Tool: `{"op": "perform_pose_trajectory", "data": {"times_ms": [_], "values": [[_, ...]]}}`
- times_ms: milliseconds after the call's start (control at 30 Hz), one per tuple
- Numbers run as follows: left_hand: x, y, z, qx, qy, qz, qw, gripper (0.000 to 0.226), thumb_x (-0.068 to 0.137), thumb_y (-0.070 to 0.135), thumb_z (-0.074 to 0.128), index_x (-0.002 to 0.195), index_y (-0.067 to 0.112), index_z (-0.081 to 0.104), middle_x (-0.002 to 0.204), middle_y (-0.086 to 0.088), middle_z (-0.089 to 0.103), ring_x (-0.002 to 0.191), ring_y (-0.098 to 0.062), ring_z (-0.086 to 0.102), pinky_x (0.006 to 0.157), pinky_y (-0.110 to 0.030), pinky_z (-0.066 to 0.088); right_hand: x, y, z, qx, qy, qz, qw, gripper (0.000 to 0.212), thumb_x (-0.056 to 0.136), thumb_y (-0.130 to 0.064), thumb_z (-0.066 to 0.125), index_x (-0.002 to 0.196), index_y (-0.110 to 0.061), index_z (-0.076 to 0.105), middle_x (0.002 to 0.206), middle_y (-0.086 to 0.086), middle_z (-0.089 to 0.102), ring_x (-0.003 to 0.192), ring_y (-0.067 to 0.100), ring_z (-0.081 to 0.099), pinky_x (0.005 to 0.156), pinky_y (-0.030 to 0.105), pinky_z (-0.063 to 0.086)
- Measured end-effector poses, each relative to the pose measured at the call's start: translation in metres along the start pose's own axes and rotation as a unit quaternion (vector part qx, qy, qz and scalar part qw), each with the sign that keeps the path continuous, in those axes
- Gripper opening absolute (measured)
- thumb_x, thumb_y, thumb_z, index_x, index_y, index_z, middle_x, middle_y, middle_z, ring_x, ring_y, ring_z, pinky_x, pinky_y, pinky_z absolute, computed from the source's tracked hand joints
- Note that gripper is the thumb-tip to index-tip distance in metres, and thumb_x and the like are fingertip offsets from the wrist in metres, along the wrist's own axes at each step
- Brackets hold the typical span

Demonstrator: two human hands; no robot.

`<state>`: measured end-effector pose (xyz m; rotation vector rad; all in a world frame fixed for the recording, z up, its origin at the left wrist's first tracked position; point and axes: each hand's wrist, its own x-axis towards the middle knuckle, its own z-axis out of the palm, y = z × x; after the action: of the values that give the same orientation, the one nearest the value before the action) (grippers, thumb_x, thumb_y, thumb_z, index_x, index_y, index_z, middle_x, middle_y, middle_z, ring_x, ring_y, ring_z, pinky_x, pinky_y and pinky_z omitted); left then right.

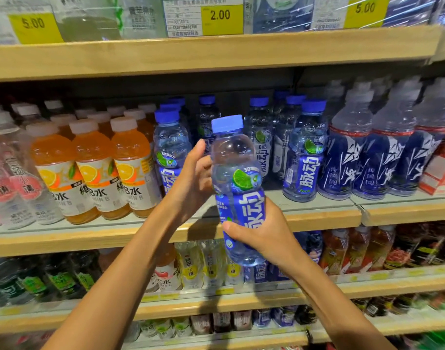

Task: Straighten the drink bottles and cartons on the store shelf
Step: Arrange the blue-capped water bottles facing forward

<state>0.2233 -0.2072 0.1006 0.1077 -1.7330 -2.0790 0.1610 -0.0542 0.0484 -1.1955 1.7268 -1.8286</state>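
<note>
- My right hand (264,236) is wrapped round the low half of a blue-capped bottle (237,190), held upright in front of the wooden shelf (322,215).
- My left hand (193,178) presses its upper side.
- Orange drinks (92,170) stand left, more blue bottles (304,157) right.
- Lower rows look blurry, perhaps teas.

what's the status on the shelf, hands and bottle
Right hand grips clear blue-capped, blue-labelled bottle low; left hand steadies it. Bottle off wooden shelf, upright. Gap clear.

A clear blue-capped bottle (237,188) (blue label, lime picture) is upright, lifted before the shelf's gap.
</note>
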Motion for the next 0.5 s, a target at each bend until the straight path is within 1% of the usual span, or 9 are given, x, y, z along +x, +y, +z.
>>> {"op": "perform_pose_trajectory", "data": {"times_ms": [33, 67, 100, 133, 233, 300, 367, 433, 500], "values": [[0.000, -0.007, -0.001, 0.033, 0.037, -0.008, 0.999, 0.077, 0.084, 0.061, 0.044, 0.117, -0.006, 0.062, 0.114, -0.023, 0.063, 0.103, -0.032, 0.059, 0.094, -0.040, 0.046, 0.002, 0.002, -0.004, -0.013, 0.026, -0.012, 1.000, 0.041, 0.059, -0.029, 0.082, 0.093, -0.025, 0.058, 0.083, -0.011, 0.073, 0.073, 0.005, 0.069, 0.063, 0.017, 0.051], [-0.001, -0.014, 0.000, 0.087, 0.065, -0.001, 0.994, 0.071, 0.087, 0.056, 0.040, 0.110, -0.007, 0.063, 0.110, -0.022, 0.065, 0.099, -0.030, 0.060, 0.093, -0.039, 0.046, 0.005, 0.004, -0.009, -0.024, 0.049, -0.024, 0.998, 0.043, 0.061, -0.028, 0.084, 0.095, -0.025, 0.058, 0.084, -0.010, 0.073, 0.074, 0.006, 0.069, 0.064, 0.018, 0.052], [-0.005, -0.021, -0.001, 0.168, 0.078, 0.026, 0.982, 0.059, 0.091, 0.051, 0.041, 0.100, 0.000, 0.067, 0.103, -0.016, 0.068, 0.094, -0.024, 0.063, 0.089, -0.035, 0.047, 0.009, 0.007, -0.014, -0.034, 0.071, -0.033, 0.996, 0.045, 0.063, -0.026, 0.085, 0.098, -0.024, 0.057, 0.086, -0.008, 0.073, 0.076, 0.007, 0.069, 0.066, 0.020, 0.054], [-0.009, -0.030, -0.003, 0.273, 0.072, 0.067, 0.957, 0.047, 0.095, 0.047, 0.043, 0.093, 0.007, 0.069, 0.097, -0.009, 0.070, 0.090, -0.018, 0.064, 0.085, -0.031, 0.047, 0.014, 0.010, -0.020, -0.043, 0.092, -0.039, 0.994, 0.046, 0.065, -0.024, 0.085, 0.102, -0.022, 0.057, 0.087, -0.007, 0.072, 0.078, 0.008, 0.069, 0.068, 0.022, 0.055], [-0.016, -0.054, -0.017, 0.545, 0.029, 0.158, 0.823, 0.043, 0.095, 0.048, 0.039, 0.098, 0.014, 0.065, 0.096, 0.002, 0.065, 0.091, -0.014, 0.059, 0.079, -0.032, 0.046, 0.029, 0.020, -0.034, -0.059, 0.149, -0.055, 0.986, 0.046, 0.068, -0.020, 0.084, 0.105, -0.019, 0.055, 0.087, -0.007, 0.071, 0.079, 0.006, 0.069, 0.069, 0.018, 0.054], [-0.017, -0.063, -0.023, 0.666, -0.001, 0.198, 0.720, 0.047, 0.095, 0.049, 0.033, 0.102, 0.014, 0.062, 0.098, 0.000, 0.062, 0.091, -0.018, 0.058, 0.073, -0.035, 0.048, 0.038, 0.029, -0.039, -0.067, 0.180, -0.054, 0.980, 0.050, 0.068, -0.021, 0.083, 0.108, -0.019, 0.053, 0.093, -0.009, 0.070, 0.081, 0.001, 0.068, 0.070, 0.015, 0.052], [-0.015, -0.072, -0.028, 0.747, -0.047, 0.247, 0.615, 0.045, 0.095, 0.044, 0.033, 0.099, 0.011, 0.063, 0.095, -0.005, 0.063, 0.085, -0.024, 0.059, 0.067, -0.037, 0.050, 0.044, 0.037, -0.043, -0.083, 0.206, -0.047, 0.974, 0.057, 0.066, -0.026, 0.084, 0.112, -0.019, 0.051, 0.098, -0.010, 0.067, 0.084, -0.003, 0.066, 0.072, 0.012, 0.051], [-0.013, -0.079, -0.035, 0.782, -0.088, 0.278, 0.551, 0.043, 0.096, 0.040, 0.035, 0.099, 0.009, 0.064, 0.095, -0.008, 0.064, 0.082, -0.026, 0.060, 0.066, -0.039, 0.051, 0.049, 0.045, -0.045, -0.094, 0.224, -0.034, 0.969, 0.061, 0.066, -0.029, 0.083, 0.115, -0.018, 0.050, 0.101, -0.007, 0.066, 0.089, 0.000, 0.065, 0.077, 0.017, 0.052], [-0.010, -0.084, -0.040, 0.793, -0.105, 0.297, 0.522, 0.041, 0.096, 0.039, 0.036, 0.101, 0.008, 0.064, 0.096, -0.009, 0.063, 0.082, -0.026, 0.059, 0.066, -0.039, 0.052, 0.054, 0.050, -0.047, -0.099, 0.236, -0.028, 0.966, 0.060, 0.067, -0.032, 0.083, 0.114, -0.020, 0.049, 0.101, -0.007, 0.066, 0.090, 0.001, 0.065, 0.079, 0.021, 0.053]]}}
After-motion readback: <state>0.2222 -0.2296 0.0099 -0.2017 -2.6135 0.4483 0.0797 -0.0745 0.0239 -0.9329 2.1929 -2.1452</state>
